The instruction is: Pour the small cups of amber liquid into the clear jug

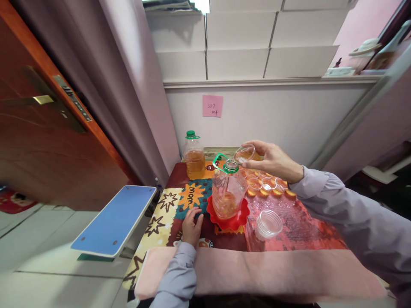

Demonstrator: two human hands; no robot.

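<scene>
Right hand (275, 161) pinches a tilted cup (244, 156) beside the open jug (226, 194), left of the table's (176, 216) middle; left hand (192, 226) rests empty, loosely curled, toward the near-left corner. No hand steadies the jug: one bump could spill it!

At the left, a reddish-brown door (61, 167) with a metal handle (43, 99) stands beside a mauve curtain (93, 90). Near it, over a pale tiled floor (41, 248), is a blue rectangular stool top (115, 220) with a white rim. A patterned red item (17, 201) lies farther left. On the far white wall (272, 115), a pink note (212, 106) reads "357" above smaller writing. Higher up are rows of white panels (237, 30); at the far right, a ledge holds a pale hat-shaped object (366, 46).
</scene>
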